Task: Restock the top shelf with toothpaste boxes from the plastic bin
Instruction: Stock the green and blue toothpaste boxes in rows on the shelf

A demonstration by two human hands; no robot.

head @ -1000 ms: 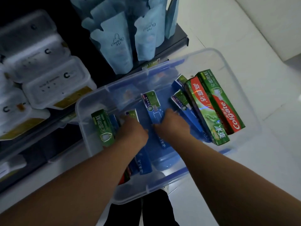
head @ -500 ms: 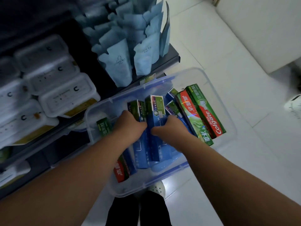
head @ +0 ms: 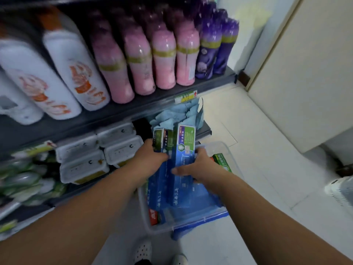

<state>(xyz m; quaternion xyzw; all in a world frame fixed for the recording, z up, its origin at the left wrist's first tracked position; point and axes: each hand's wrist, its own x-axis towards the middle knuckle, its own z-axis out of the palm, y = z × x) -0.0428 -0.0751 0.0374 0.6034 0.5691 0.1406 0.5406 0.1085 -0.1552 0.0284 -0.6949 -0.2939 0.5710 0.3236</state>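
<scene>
- Setting: a shop aisle with a pale tiled floor [head: 248, 131]. A dark shelving unit [head: 133, 109] on the left carries pink bottles [head: 164, 54] above and white tubs [head: 82, 165] below.
- Task item: a bundle of blue toothpaste boxes [head: 186, 142] stands on end, lower ends inside the clear plastic bin [head: 227, 152] on the floor, upper ends well above its rim.
- Remaining stock: a green toothpaste box [head: 222, 161] and a red box [head: 153, 217] lie in the bin.
- Grip: the left hand [head: 150, 159] is wrapped round the left side of the bundle. The right hand [head: 198, 167] clamps the right side, thumb across the front face.
- Handling judgement: light, stiff cartons with glossy faces, likely to slide against each other. Squeeze the long sides at mid-length, but not so hard that the panels crush.
- Change: half a second ago both hands were low in the bin, closing on the boxes. The bundle is now raised, and the view has tilted up to take in the bottle shelf.
- The top shelf cannot be identified here.
</scene>
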